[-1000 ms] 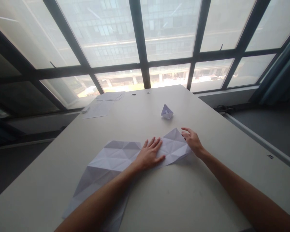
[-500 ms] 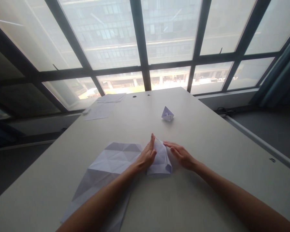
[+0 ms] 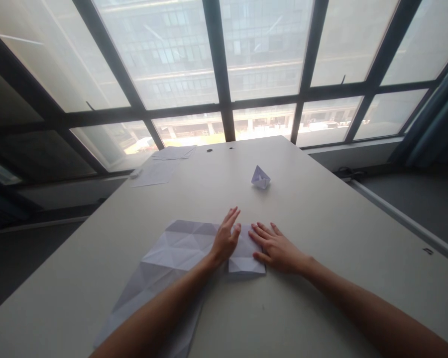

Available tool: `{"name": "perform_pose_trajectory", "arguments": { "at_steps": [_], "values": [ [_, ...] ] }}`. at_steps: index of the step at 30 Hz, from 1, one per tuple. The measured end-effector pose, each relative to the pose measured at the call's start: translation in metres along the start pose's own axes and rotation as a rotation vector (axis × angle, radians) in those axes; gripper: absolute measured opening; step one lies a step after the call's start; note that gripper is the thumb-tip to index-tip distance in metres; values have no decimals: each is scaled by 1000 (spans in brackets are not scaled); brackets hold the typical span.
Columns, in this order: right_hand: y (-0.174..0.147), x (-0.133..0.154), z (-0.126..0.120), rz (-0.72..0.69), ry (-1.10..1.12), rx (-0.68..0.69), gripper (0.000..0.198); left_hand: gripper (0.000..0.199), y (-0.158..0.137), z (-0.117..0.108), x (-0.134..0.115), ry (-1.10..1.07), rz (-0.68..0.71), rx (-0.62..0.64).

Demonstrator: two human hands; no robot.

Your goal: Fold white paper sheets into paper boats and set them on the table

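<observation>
Just now, you have brought the right end of the paper over: a second ago it lay spread toward the right, half a second ago it stood partly raised between your palms, and now the folded paper (image 3: pixel 246 264) lies nearly flat at the lower centre of the frame. That suggests the fold is made and its crease is being pressed. Your right hand (image 3: pixel 277 248) is flat with fingers spread on its right side, gripping nothing; your left hand (image 3: pixel 225 241) is open too, tipped on its edge along the paper's left side, pinching nothing that shows. The creased sheet (image 3: pixel 168 253) fills the lower left; whether it joins the folded piece is hidden by your left hand. You have no container in view; a small paper model (image 3: pixel 261 179) stands on the table (image 3: pixel 302 308), right of centre.
</observation>
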State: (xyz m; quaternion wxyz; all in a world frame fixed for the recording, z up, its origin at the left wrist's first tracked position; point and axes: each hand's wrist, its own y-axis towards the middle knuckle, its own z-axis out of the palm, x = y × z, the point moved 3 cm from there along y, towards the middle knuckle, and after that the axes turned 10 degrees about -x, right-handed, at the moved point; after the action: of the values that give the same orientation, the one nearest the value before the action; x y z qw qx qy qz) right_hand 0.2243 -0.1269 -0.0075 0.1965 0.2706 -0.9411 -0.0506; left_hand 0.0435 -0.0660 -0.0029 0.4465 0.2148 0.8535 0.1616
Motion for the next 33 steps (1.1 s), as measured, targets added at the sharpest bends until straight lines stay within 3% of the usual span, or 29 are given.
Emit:
{"name": "perform_pose_trajectory", "arguments": {
  "at_steps": [5, 8, 12, 18, 26, 33],
  "values": [
    [0, -14, 0, 34, -40, -11, 71, 62, -17, 14, -14, 292, 278, 365],
    [1, -21, 2, 84, -90, -43, 63, 78, -23, 17, -16, 411, 353, 469],
    [1, -11, 8, 121, -132, -99, 58, 68, -23, 20, -12, 507, 364, 484],
    [-3, 10, 17, 17, -65, -71, 67, 63, -21, 25, -2, 547, 306, 446],
    [0, 0, 9, 79, -24, -5, 77, 67, -21, 23, -6, 590, 335, 482],
    [4, -27, 8, 197, -112, -62, 67, 65, -21, 21, -8, 583, 344, 471]
  ]
}}
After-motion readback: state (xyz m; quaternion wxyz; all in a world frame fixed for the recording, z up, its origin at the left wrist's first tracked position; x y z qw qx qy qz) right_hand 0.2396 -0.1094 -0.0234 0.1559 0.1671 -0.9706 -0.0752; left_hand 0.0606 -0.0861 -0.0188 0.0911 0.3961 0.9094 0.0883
